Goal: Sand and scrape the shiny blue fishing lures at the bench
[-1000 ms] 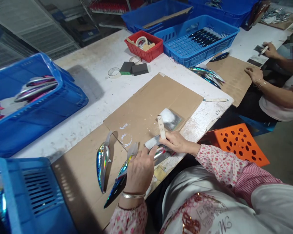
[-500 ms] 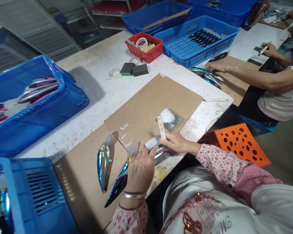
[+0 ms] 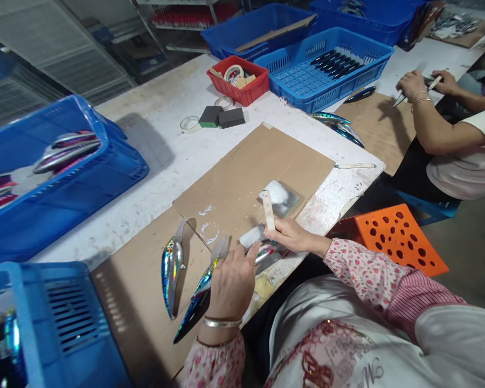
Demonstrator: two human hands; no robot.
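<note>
1. The silver, fish-shaped lure (image 3: 265, 251) with red marks lies low over the near edge of the surface (image 3: 145, 180), between the two hands and partly covered by them.
2. The left grip (image 3: 232, 277), palm down, is closed over the lure, fingers bent and close together; its underside is hidden.
3. The right grip (image 3: 288, 234) is clamped on a pale, flat stick (image 3: 269, 210), whose marked end rises above the fingers. Its fingertips are partly hidden, so contact with the lure cannot be told.
4. Just beyond the lure is a small plate (image 3: 251, 237) with a whitish top, partly covered by the right grip.
5. A blue, dark-tipped lure (image 3: 191, 318) runs from beside the left grip toward the lower left; a shiny curved lure (image 3: 170, 277) lies apart from it, farther left.
6. Beneath these lures is cardboard (image 3: 226, 180). Beyond the right grip, a clear square (image 3: 281, 198) on it carries white material.
7. Farther out are two dark blocks (image 3: 211, 116), a tape roll (image 3: 190, 124), a red basket (image 3: 253, 96) and a blue basket (image 3: 313, 99).
8. At the right, a co-worker's hand (image 3: 412, 84) is above another piece of cardboard.
</note>
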